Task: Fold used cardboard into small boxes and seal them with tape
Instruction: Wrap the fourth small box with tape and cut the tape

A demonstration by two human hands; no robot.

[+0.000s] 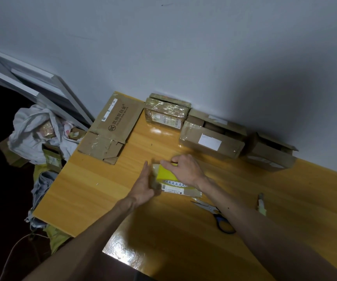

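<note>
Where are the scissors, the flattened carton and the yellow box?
scissors (205, 206), head view, on the silver blades.
flattened carton (119, 118), head view, on the printed panel.
yellow box (166, 173), head view, on the yellow top face.

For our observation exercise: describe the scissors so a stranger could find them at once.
Start at the yellow wooden table against the grey wall. Between the person's forearms, beside the right one, lie the scissors. Unlike the pale utility knife beyond that arm, they have blue-and-black loop handles.

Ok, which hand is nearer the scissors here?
Right. The right hand holds the small box from above, just up and left of the scissors. The left hand presses the box's left side, farther from them.
</note>
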